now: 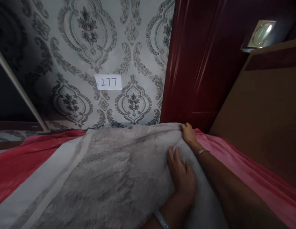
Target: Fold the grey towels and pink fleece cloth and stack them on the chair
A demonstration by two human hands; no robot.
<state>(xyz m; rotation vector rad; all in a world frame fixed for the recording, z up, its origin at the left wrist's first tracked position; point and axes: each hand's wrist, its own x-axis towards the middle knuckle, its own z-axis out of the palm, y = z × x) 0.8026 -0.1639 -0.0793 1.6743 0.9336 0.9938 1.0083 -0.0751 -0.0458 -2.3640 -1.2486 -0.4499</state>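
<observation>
Centrally, a gray blanket (pixel 129 165) lies spread from the near edge of view to the foot of the wall, its nap brushed into darker and lighter patches. Pale border band (pixel 51 168) runs down its left side, slanting from far to near.

Left hand (pixel 181 175): on the blanket's right half, palm side down, fingers a little apart and resting on the pile, nothing clamped. Wide pale bangle (pixel 161 220) at the wrist. Right hand (pixel 189 135): farther off, at the blanket's far right corner, fingers close together and bent over the edge; cannot tell whether they pinch the cloth. Thin bracelet (pixel 202 151) on that wrist.

Red cloth (pixel 43 149) shows beyond the blanket to the left; pink cloth (pixel 234 163) to the right, passing beside the right forearm.

Far side: patterned wall (pixel 131 57), gray damask motifs on a light ground. White paper label (pixel 109 82) on it, handwritten "277". Right of the wall, a dark red panel (pixel 186 70) with molded edging. Far right, a brown board (pixel 262 114) leaning at a slant, shiny square fitting (pixel 261 33) above it. Far left, a dark panel (pixel 14 92) with a pale edge strip.
</observation>
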